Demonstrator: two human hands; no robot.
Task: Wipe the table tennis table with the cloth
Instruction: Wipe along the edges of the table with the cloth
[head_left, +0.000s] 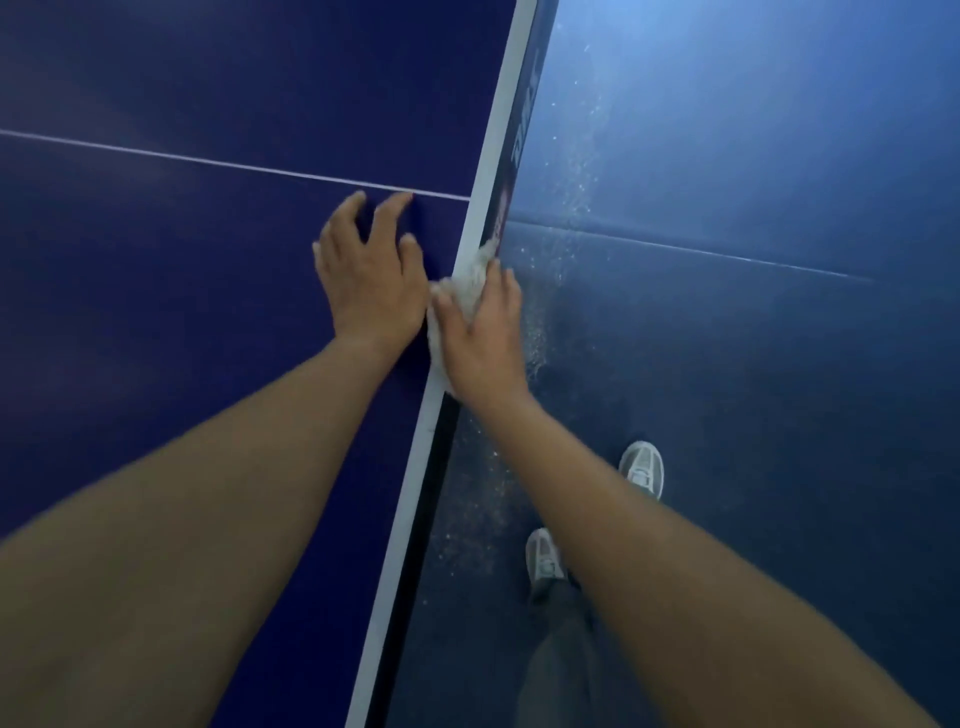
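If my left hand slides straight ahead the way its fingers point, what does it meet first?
The left hand meets only the thin white line painted on the table, seemingly right at its fingertips; beyond looks free.

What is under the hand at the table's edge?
A white cloth, bunched on the table's white edge. The right hand covers most of it, so the edge beneath cannot be seen.
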